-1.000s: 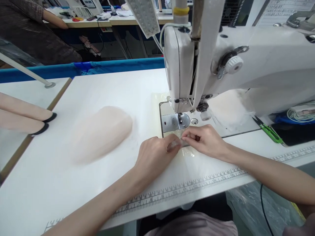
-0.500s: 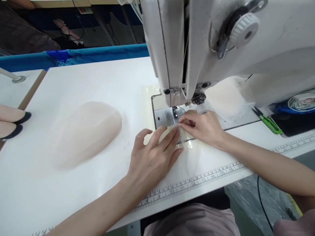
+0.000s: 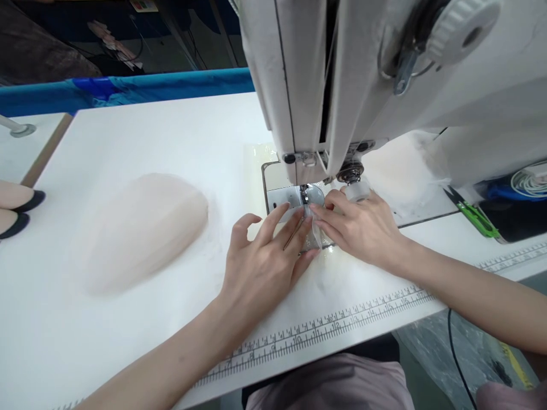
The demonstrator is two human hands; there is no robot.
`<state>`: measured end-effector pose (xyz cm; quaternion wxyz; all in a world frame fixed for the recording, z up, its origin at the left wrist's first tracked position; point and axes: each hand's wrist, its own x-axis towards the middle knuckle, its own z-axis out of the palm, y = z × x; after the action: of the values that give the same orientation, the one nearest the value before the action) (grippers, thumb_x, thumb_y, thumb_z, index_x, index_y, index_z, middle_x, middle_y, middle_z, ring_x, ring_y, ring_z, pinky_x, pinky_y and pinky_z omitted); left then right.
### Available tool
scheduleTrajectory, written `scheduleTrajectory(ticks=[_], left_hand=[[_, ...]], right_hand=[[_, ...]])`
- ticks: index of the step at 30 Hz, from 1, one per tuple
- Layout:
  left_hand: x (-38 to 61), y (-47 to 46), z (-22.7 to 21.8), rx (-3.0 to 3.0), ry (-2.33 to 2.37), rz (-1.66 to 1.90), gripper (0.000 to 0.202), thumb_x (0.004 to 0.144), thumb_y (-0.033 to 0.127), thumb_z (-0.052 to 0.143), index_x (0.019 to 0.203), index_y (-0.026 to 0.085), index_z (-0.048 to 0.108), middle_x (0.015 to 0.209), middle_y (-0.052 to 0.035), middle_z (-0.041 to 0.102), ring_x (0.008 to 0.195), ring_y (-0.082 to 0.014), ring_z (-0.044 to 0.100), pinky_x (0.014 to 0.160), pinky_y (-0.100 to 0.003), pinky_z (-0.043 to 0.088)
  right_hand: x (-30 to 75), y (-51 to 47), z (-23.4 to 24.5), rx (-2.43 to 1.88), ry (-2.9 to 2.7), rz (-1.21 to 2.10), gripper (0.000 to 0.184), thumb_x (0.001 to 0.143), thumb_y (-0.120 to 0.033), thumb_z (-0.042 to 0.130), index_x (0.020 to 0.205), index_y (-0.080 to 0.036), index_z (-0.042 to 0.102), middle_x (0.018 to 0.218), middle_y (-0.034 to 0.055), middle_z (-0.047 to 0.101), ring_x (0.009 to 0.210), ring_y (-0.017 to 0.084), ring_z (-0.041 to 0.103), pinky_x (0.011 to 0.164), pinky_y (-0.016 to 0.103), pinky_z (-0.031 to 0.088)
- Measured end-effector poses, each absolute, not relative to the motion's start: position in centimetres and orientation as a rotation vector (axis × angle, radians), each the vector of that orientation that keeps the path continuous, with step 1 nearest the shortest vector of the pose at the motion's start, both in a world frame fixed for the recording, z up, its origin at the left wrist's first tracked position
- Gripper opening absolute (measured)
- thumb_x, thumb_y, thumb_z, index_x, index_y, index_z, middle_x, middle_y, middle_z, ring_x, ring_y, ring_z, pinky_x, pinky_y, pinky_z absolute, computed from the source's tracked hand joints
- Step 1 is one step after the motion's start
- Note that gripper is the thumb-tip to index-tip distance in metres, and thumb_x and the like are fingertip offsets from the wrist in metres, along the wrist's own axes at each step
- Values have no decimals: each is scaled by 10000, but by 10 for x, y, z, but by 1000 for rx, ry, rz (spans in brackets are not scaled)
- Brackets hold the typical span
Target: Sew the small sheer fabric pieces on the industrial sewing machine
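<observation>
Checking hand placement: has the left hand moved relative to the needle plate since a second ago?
Yes. The left hand slid toward the needle plate, its fingers now flat.

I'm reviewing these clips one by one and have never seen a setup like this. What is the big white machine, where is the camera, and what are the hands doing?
The camera sits on the person's head and looks down at their own two bare hands; there is no robot. The big white body is a sewing machine on a white table with a ruler strip printed along its near edge. The left hand lies flat, fingers spread, pressing a small sheer fabric piece just in front of the needle area. The right hand pinches the same piece from the other side. A pale pile of sheer fabric lies to the left, green snips to the right. At the far left edge, two pale shapes with black tips rest on a neighbouring surface.
</observation>
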<state>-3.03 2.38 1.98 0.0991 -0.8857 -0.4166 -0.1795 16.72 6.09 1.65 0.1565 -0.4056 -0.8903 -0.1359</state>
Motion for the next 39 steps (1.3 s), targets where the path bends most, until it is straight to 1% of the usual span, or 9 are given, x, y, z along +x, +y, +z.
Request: scheduleTrajectory(ticks=[4, 10, 14, 17, 22, 28, 35, 39], left_hand=[[-29, 27, 20, -2615, -1264, -500, 361, 963, 322, 506, 1295, 205, 587, 1259, -95, 654, 1216, -325, 570, 917, -503, 389], [-27, 28, 18, -2573, -1283, -456, 378, 985, 352, 453, 1291, 165, 575, 1267, -117, 643, 1231, -305, 560, 919, -502, 353], [-26, 27, 16, -2556, -1283, -469, 378, 980, 351, 469, 1277, 145, 581, 1263, -123, 647, 1234, -302, 557, 928, -497, 342], [-26, 27, 15, -2557, -1282, -471, 377, 978, 350, 470, 1277, 151, 584, 1271, -121, 645, 1228, -300, 559, 927, -491, 350], [-27, 27, 14, -2548, -1314, -472, 370, 988, 367, 438, 1294, 205, 572, 1288, -96, 636, 1236, -282, 551, 937, -484, 353], [-27, 29, 15, -2593, -1326, -543, 388, 959, 343, 507, 1307, 186, 578, 1276, -116, 643, 1198, -335, 570, 919, -523, 382], [-27, 32, 14, -2567, -1345, -507, 384, 984, 356, 456, 1297, 169, 574, 1312, -102, 620, 1222, -299, 560, 920, -507, 375], [-28, 33, 12, -2574, -1332, -498, 400, 991, 378, 435, 1308, 163, 550, 1326, -103, 610, 1234, -294, 551, 928, -510, 379]], right_hand=[[167, 64, 15, -1199, -2549, -398, 267, 973, -277, 477, 1098, -172, 689, 968, 64, 703, 875, 211, 567, 699, 359, 332], [168, 66, 13, -1234, -2571, -411, 281, 981, -273, 457, 1137, -185, 674, 1109, 88, 672, 984, 235, 553, 832, 391, 335], [168, 67, 15, -1242, -2587, -403, 308, 996, -277, 418, 1146, -188, 672, 1132, 100, 666, 1049, 247, 544, 879, 398, 327], [169, 66, 16, -1246, -2596, -383, 316, 1001, -275, 402, 1140, -189, 673, 1134, 105, 665, 1043, 246, 548, 885, 399, 327], [169, 66, 16, -1249, -2594, -384, 309, 999, -284, 413, 1143, -194, 671, 1154, 101, 662, 1046, 245, 554, 891, 401, 324], [169, 66, 16, -1269, -2608, -397, 318, 996, -285, 423, 1212, -200, 641, 1223, 96, 641, 1085, 250, 558, 925, 402, 320], [168, 68, 18, -1279, -2619, -388, 328, 1001, -278, 405, 1204, -200, 651, 1264, 109, 623, 1111, 261, 563, 941, 417, 331], [172, 68, 17, -1244, -2601, -369, 318, 998, -272, 417, 1182, -183, 661, 1239, 99, 643, 1118, 257, 571, 965, 419, 337]])
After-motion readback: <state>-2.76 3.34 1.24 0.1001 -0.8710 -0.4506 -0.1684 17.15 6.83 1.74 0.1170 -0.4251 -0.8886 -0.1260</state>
